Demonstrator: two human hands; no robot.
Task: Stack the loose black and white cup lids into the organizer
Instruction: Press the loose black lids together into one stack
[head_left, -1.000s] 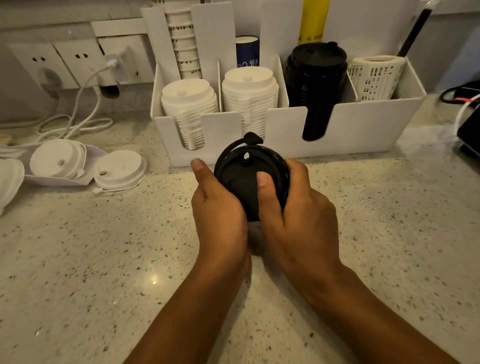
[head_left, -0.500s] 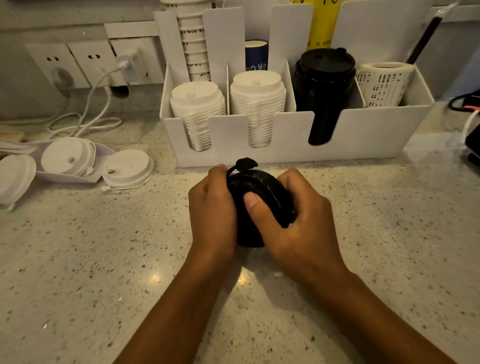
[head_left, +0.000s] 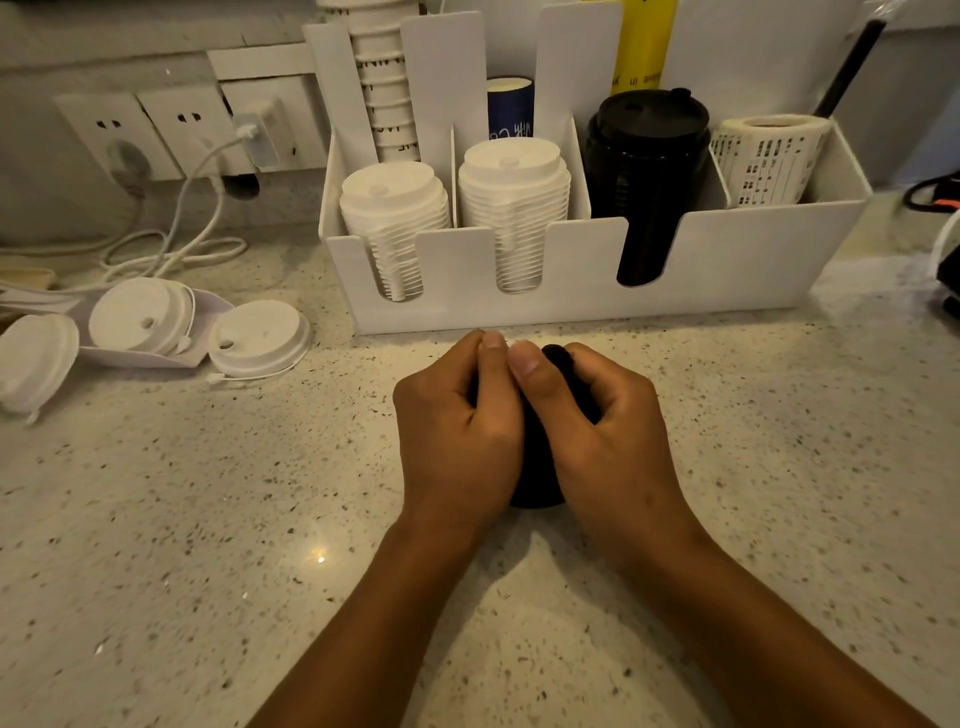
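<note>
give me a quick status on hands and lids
Left hand and right hand both grip the black lids on the counter, short of the organizer. White lids loose at left. Path to black stack open.

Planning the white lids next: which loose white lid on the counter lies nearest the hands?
The rightmost white lid, flat on the counter beside the organizer; the other two sit farther left.

Black lids (head_left: 537, 483) mostly hidden between left hand (head_left: 457, 431) and right hand (head_left: 602, 436); count can't be told. Far-left white lid (head_left: 34, 361) cut by left edge. Cup stack (head_left: 384, 78) and yellow item (head_left: 641, 47) behind organizer (head_left: 727, 270) cut off at top. Label roll (head_left: 769, 158) print too small to read. Dark object (head_left: 948, 270) at right edge cut off.
</note>
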